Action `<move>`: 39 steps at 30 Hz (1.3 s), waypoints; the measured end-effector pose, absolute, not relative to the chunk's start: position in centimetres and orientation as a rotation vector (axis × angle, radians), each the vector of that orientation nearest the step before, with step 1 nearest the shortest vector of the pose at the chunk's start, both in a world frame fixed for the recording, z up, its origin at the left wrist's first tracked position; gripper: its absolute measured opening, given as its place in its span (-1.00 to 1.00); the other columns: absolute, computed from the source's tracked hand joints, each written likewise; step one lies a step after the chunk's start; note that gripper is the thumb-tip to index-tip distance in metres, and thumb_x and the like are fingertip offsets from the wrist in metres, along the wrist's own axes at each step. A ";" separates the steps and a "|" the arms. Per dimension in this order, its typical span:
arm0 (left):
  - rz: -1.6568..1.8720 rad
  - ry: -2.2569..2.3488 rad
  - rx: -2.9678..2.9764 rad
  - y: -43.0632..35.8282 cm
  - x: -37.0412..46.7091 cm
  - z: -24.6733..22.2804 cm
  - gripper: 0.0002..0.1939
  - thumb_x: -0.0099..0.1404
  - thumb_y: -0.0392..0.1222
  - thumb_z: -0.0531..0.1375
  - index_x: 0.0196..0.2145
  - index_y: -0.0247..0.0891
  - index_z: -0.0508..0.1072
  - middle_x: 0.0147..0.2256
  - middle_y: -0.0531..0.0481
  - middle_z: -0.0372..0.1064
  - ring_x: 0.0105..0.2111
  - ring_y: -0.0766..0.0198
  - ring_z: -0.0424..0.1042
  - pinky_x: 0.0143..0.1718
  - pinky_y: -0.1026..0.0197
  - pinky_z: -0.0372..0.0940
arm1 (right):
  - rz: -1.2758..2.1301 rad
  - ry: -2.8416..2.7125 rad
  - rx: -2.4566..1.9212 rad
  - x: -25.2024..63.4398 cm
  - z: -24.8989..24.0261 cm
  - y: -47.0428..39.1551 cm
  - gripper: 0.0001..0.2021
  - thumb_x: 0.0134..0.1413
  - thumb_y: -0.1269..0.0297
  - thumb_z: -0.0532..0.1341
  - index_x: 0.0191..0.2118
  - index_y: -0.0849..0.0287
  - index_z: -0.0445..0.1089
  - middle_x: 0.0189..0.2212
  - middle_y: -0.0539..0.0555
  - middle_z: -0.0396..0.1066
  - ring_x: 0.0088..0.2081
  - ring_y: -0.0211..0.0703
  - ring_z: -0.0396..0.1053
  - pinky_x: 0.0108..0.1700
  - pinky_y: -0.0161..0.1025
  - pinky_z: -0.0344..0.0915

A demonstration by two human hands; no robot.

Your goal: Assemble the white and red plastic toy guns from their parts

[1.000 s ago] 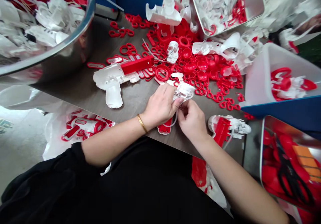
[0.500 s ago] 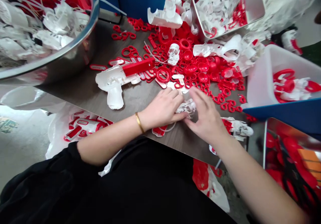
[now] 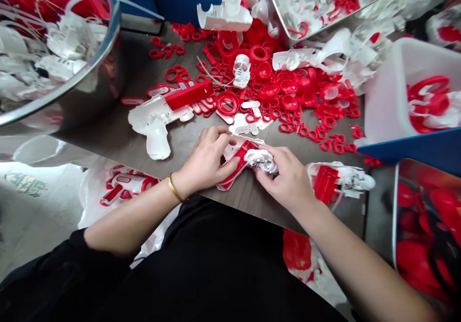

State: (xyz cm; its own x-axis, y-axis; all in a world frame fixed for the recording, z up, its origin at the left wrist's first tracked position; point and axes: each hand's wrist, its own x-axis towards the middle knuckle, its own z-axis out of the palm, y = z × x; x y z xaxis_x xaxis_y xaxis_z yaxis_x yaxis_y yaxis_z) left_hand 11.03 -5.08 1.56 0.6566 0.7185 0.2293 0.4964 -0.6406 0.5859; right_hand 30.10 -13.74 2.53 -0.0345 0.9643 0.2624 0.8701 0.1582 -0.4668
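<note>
My left hand (image 3: 211, 163) is closed on a red and white toy gun shell (image 3: 239, 166) at the near edge of the table, its thumb lying along the red part. From the right, my right hand (image 3: 286, 175) grips a white mechanism piece (image 3: 261, 160) at the shell's right end. My fingers hide part of both. Left of my hands lies a white gun-shaped shell half (image 3: 158, 132) with a long red block (image 3: 189, 95) on it. Beside my right forearm rests another white shell with a red insert (image 3: 326, 182).
Small red rings and cups (image 3: 266, 91) are heaped across the back of the table. A large metal bowl (image 3: 86, 84) of white parts stands left. A metal tray (image 3: 279, 12) is at the back, with a translucent bin (image 3: 385, 91) and another metal tray (image 3: 396, 206) to the right.
Both hands have drawn apart, uncovering the red and white shell and the white mechanism between them. My left hand has shifted left and down. The view has shifted slightly.
</note>
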 end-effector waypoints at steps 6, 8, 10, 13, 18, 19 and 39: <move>0.554 1.073 2.606 -4.2 12.4 2.5 -0.77 0.25 -0.08 0.15 -0.46 -0.27 0.42 -0.24 -0.15 0.22 -0.18 0.01 0.19 -0.12 -0.08 0.23 | 0.268 -1.764 -1.725 29.5 1.2 -14.5 -0.65 0.05 0.30 0.24 -0.01 0.11 0.32 -0.13 0.14 0.44 -0.09 0.03 0.41 -0.05 -0.04 0.37; 0.537 1.067 2.644 -3.9 12.5 2.8 -0.79 0.26 -0.15 0.13 -0.49 -0.28 0.40 -0.28 -0.13 0.23 -0.22 0.06 0.20 -0.14 -0.05 0.23 | 0.299 -1.722 -1.764 29.5 1.1 -14.3 -0.66 0.04 0.28 0.24 -0.02 0.11 0.32 -0.16 0.13 0.44 -0.12 0.03 0.42 -0.08 -0.05 0.38; 0.512 1.072 2.661 -3.7 12.4 2.9 -0.81 0.24 -0.20 0.12 -0.50 -0.28 0.39 -0.33 -0.11 0.23 -0.27 0.09 0.21 -0.19 -0.01 0.25 | 0.310 -1.703 -1.773 29.6 1.0 -14.2 -0.66 0.05 0.27 0.24 -0.02 0.11 0.33 -0.16 0.13 0.43 -0.12 0.03 0.42 -0.08 -0.05 0.37; 0.461 1.086 2.687 -3.7 12.5 2.8 -0.85 0.22 -0.24 0.11 -0.48 -0.27 0.39 -0.36 -0.11 0.24 -0.29 0.07 0.23 -0.24 0.01 0.26 | 0.271 -1.685 -1.750 29.7 0.8 -14.1 -0.66 0.03 0.26 0.24 -0.03 0.11 0.33 -0.15 0.16 0.39 -0.10 0.05 0.39 -0.04 -0.01 0.35; 0.427 1.057 2.694 -3.5 12.6 2.5 -0.88 0.19 -0.29 0.09 -0.49 -0.26 0.35 -0.35 -0.13 0.25 -0.25 0.04 0.26 -0.22 0.00 0.27 | 0.321 -1.615 -1.804 30.1 1.3 -13.8 -0.67 -0.02 0.25 0.26 -0.08 0.14 0.34 -0.20 0.14 0.42 -0.16 0.02 0.41 -0.09 -0.04 0.36; 0.440 1.053 2.677 -3.4 12.6 2.4 -0.88 0.19 -0.30 0.08 -0.50 -0.25 0.33 -0.35 -0.13 0.25 -0.26 0.05 0.26 -0.22 0.01 0.27 | 0.362 -1.593 -1.817 30.3 1.5 -13.6 -0.66 -0.03 0.25 0.27 -0.08 0.14 0.34 -0.19 0.13 0.43 -0.17 0.02 0.41 -0.10 -0.05 0.36; 0.497 1.028 2.665 -2.7 12.2 2.4 -0.75 0.24 -0.22 0.11 -0.59 -0.23 0.23 -0.43 -0.03 0.20 -0.35 0.18 0.27 -0.25 0.10 0.29 | 0.523 -1.457 -1.715 31.0 1.0 -13.1 -0.64 -0.05 0.20 0.28 -0.09 0.15 0.34 -0.18 0.10 0.46 -0.19 -0.02 0.41 -0.13 -0.08 0.33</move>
